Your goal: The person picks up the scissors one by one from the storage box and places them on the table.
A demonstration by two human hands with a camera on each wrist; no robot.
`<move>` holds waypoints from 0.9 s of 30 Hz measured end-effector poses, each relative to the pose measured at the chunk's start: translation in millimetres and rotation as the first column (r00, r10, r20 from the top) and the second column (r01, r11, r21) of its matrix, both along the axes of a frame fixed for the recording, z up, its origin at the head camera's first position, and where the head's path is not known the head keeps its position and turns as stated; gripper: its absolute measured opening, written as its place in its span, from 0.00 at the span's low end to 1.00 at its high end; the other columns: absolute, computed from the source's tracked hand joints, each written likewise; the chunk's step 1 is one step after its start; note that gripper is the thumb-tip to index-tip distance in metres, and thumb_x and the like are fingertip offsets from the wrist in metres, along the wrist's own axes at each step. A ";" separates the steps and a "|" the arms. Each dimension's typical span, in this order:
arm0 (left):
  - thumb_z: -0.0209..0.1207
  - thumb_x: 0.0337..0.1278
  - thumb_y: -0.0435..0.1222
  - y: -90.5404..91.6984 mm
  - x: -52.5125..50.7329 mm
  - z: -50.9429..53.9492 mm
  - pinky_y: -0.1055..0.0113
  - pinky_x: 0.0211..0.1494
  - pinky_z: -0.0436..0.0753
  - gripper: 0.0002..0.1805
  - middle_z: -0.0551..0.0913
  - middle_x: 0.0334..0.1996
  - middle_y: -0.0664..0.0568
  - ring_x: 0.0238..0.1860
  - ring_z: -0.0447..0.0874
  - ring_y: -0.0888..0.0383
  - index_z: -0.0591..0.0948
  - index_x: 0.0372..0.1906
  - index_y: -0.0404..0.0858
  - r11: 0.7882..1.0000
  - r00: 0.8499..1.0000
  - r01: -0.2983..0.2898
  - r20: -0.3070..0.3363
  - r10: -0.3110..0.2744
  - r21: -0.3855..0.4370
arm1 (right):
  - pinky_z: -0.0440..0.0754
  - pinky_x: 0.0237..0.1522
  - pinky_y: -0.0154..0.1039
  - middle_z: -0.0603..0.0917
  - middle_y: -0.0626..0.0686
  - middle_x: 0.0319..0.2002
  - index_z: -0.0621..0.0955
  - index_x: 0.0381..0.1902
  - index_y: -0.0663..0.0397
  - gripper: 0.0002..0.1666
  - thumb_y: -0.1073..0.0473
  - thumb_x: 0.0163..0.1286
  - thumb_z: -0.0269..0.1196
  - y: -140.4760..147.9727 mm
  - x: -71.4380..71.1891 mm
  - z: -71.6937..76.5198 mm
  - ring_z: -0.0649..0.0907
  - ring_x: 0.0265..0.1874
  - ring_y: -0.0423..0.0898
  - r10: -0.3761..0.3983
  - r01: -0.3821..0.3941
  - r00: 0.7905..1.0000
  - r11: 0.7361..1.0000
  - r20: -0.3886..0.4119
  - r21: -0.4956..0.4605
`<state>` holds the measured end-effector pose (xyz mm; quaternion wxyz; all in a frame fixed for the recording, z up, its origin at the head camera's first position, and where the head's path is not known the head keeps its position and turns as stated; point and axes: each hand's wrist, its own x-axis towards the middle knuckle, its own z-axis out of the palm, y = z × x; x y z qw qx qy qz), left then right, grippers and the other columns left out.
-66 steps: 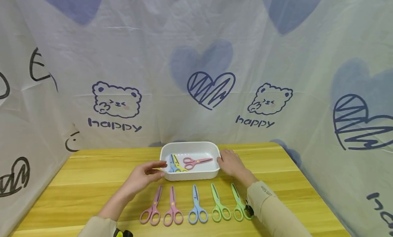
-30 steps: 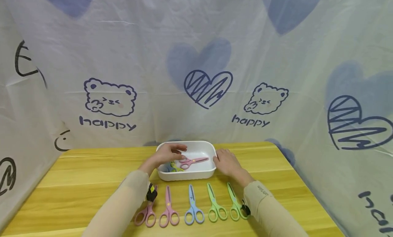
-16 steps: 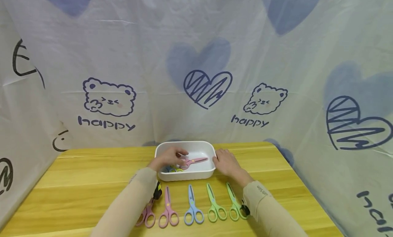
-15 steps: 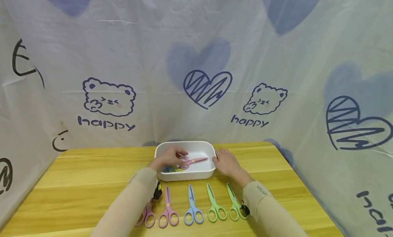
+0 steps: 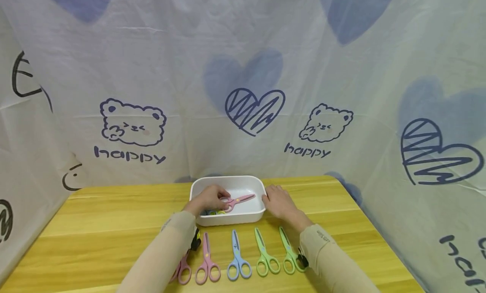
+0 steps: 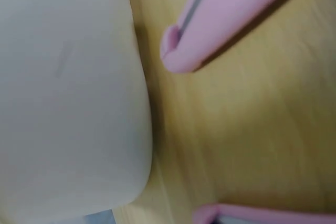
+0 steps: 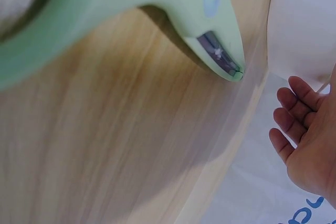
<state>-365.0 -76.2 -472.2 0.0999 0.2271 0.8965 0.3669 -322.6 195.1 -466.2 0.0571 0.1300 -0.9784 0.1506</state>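
A white box [image 5: 231,219] stands toward the back of the table. My left hand [image 5: 209,198] reaches over its left side and pinches the handle of pink scissors [image 5: 244,197] lying inside, blade pointing right. Yellow scissors [image 5: 221,212] and blue scissors beside them are mostly hidden under that hand. Against the box's right end rests my right hand [image 5: 280,202]; the right wrist view shows its fingers [image 7: 287,123] loosely bent beside the white wall. In the left wrist view, the box wall [image 6: 73,98] fills the left side and the left hand is out of sight.
Before the box lies a row of scissors: a partly covered pink pair [image 5: 184,271], another pink pair [image 5: 206,259], a blue pair [image 5: 237,259], then two green pairs [image 5: 265,255], the right one [image 5: 290,255] beside my right sleeve. A printed curtain [image 5: 182,73] hangs behind the table.
My left hand has moved from the box's left rim over its inside, then down onto the pink scissors, its fingers closing on the handle. My right hand stays at the box's right end.
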 end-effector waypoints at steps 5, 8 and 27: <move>0.76 0.50 0.31 2.5 0.8 -0.2 0.56 0.57 0.81 0.18 0.88 0.42 0.47 0.43 0.80 0.55 0.88 0.48 0.31 1.000 1.000 -0.027 0.002 0.027 0.001 | 0.75 0.61 0.58 0.83 0.60 0.52 0.80 0.56 0.64 0.20 0.55 0.80 0.52 0.0 2.0 1.3 0.78 0.53 0.59 -0.003 0.003 1.000 1.000 0.012 -0.015; 0.75 0.49 0.30 3.6 0.4 0.3 0.59 0.53 0.81 0.18 0.86 0.40 0.48 0.41 0.78 0.55 0.87 0.47 0.31 0.999 0.999 -0.041 0.001 0.041 0.016 | 0.75 0.61 0.58 0.83 0.61 0.53 0.80 0.56 0.65 0.20 0.55 0.80 0.51 0.2 2.3 1.7 0.78 0.53 0.59 -0.004 0.004 1.000 1.000 0.011 -0.027; 0.74 0.50 0.28 1.7 1.1 1.0 0.66 0.46 0.82 0.19 0.86 0.43 0.47 0.40 0.80 0.56 0.85 0.49 0.31 0.984 0.986 -0.111 0.140 0.091 0.141 | 0.74 0.62 0.59 0.83 0.62 0.55 0.79 0.59 0.66 0.23 0.55 0.80 0.51 -0.3 -0.5 -1.5 0.77 0.55 0.59 0.000 0.001 1.000 1.000 0.007 -0.023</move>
